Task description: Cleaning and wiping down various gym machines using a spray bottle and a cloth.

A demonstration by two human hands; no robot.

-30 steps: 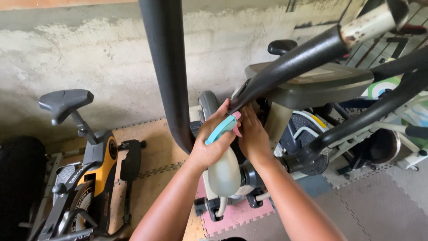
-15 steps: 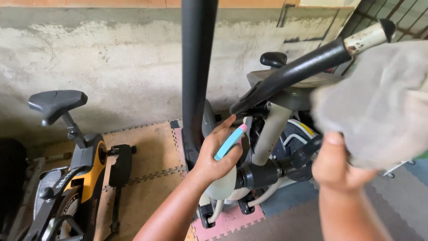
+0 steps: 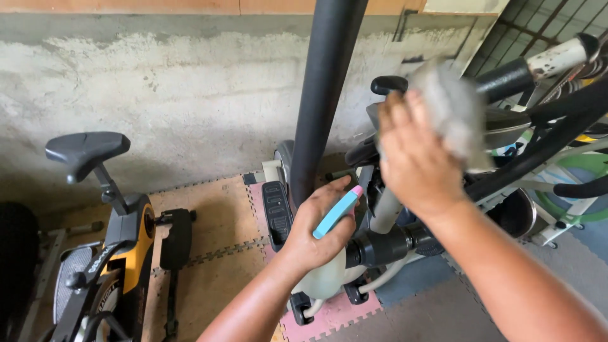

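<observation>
While the left hand point(image 3: 316, 231) wraps its fingers point(image 3: 329, 196) around a spray bottle point(image 3: 335, 213) with a light blue trigger and pink tip, the bottle's pale body hangs below the palm, in front of the exercise machine's lower frame point(image 3: 386, 244). Raised higher, the right hand point(image 3: 415, 155) has its fingers closed on a grey cloth point(image 3: 453, 111), pressed near the machine's black handlebar point(image 3: 506, 79); the cloth is blurred. A thick black upright post point(image 3: 323, 88) stands just left of both hands. On the left, well apart, sits a yellow and black exercise bike point(image 3: 123, 253) with a dark saddle point(image 3: 85, 149), on interlocking foam floor mats point(image 3: 215, 215) before a rough concrete wall point(image 3: 190, 95).
</observation>
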